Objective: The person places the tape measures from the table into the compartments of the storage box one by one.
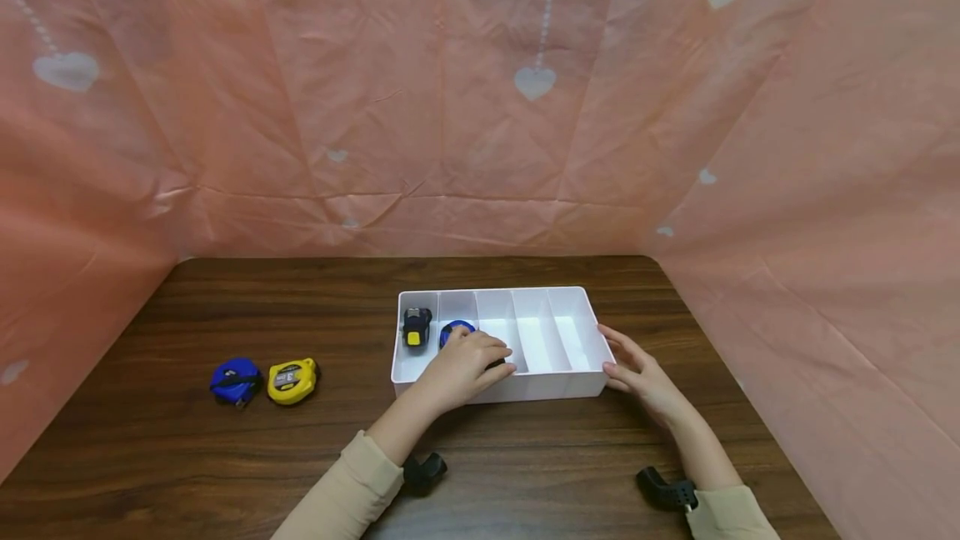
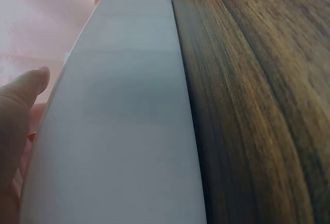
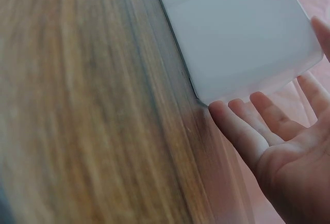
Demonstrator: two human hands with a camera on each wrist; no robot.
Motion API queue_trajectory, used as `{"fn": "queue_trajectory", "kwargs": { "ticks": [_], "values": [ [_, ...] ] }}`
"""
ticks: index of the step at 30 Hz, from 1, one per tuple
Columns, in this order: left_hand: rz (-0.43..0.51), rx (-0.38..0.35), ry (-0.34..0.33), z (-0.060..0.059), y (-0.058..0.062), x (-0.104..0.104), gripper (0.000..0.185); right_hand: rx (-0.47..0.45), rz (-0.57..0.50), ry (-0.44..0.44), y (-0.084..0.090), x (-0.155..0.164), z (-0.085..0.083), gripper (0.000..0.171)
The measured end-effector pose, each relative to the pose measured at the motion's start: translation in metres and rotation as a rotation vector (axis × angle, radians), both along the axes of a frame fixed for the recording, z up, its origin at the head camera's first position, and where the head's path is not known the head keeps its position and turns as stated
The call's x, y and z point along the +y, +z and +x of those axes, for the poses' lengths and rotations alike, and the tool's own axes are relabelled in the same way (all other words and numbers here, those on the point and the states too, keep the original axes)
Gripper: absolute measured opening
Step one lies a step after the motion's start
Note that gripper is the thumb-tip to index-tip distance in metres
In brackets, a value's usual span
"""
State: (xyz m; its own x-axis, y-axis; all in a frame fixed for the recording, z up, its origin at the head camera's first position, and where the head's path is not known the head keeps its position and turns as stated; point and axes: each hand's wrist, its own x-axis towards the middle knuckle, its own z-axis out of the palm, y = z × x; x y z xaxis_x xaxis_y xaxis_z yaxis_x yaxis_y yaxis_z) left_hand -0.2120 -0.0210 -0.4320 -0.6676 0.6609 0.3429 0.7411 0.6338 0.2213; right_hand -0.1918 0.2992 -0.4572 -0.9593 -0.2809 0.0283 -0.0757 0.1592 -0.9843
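A white tray [image 1: 542, 387] with several compartments stands on the wooden table [image 1: 225, 457]. A black and yellow tape measure [image 1: 416, 327] lies in its leftmost slot and a blue one [image 1: 456, 329] in the second. My left hand [image 1: 467, 365] reaches over the front wall, fingers curled on a small dark thing [image 1: 498, 366], mostly hidden, at the third slot. In the left wrist view only my thumb [image 2: 20, 100] and the tray wall [image 2: 124, 110] show. My right hand [image 1: 637, 373] rests with straight fingers [image 3: 242, 131] against the tray's front right corner [image 3: 232, 38].
A blue tape measure [image 1: 235, 381] and a yellow one [image 1: 292, 380] lie side by side on the left of the table. Pink cloth with white hearts [image 1: 534, 82] walls in the back and both sides. The two rightmost tray slots [image 1: 570, 340] hold nothing.
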Motion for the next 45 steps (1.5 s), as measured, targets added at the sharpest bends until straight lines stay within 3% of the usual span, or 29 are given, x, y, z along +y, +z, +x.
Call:
{"fn": "queue_trajectory", "kwargs": {
  "ticks": [13,35,45],
  "values": [
    [0.034,0.003,-0.011,0.003,0.004,-0.004,0.037,-0.019,0.007,-0.018,0.001,-0.001,0.003,0.061],
    [0.028,-0.014,-0.016,0.008,0.022,-0.02,0.044,-0.017,0.012,-0.016,0.002,-0.001,0.003,0.061],
    [0.029,0.017,-0.004,0.012,0.029,-0.028,0.045,-0.008,0.006,-0.007,0.002,-0.002,0.001,0.06]
  ]
}}
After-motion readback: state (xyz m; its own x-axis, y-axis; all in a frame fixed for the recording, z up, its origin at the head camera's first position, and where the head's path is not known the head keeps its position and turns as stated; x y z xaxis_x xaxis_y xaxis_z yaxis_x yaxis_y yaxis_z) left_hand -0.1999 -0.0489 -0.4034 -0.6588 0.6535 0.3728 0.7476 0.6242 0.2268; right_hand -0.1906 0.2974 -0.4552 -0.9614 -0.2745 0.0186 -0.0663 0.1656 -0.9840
